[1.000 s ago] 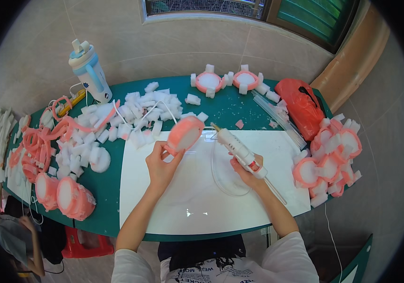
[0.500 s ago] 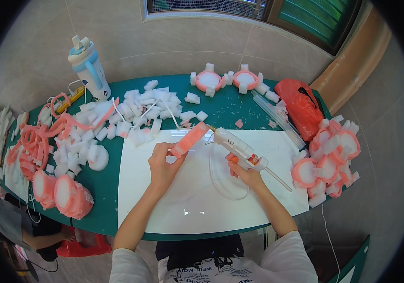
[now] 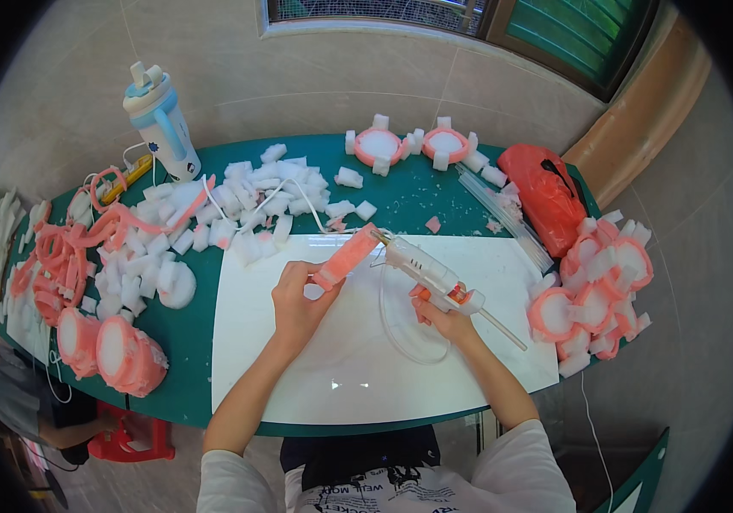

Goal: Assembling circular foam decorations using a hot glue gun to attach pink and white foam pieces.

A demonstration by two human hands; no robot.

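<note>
Pink foam piece (image 3: 346, 258) lies at our left grip's (image 3: 296, 299) one-to-two o'clock, pinched there, its long axis running seven to one. Our right grip (image 3: 443, 320), slightly farther off, wraps one glue gun (image 3: 422, 272), nozzle pointing ten. We count two block-studded pink rounds (image 3: 378, 145) toward one o'clock on the bench (image 3: 189, 342).
</note>
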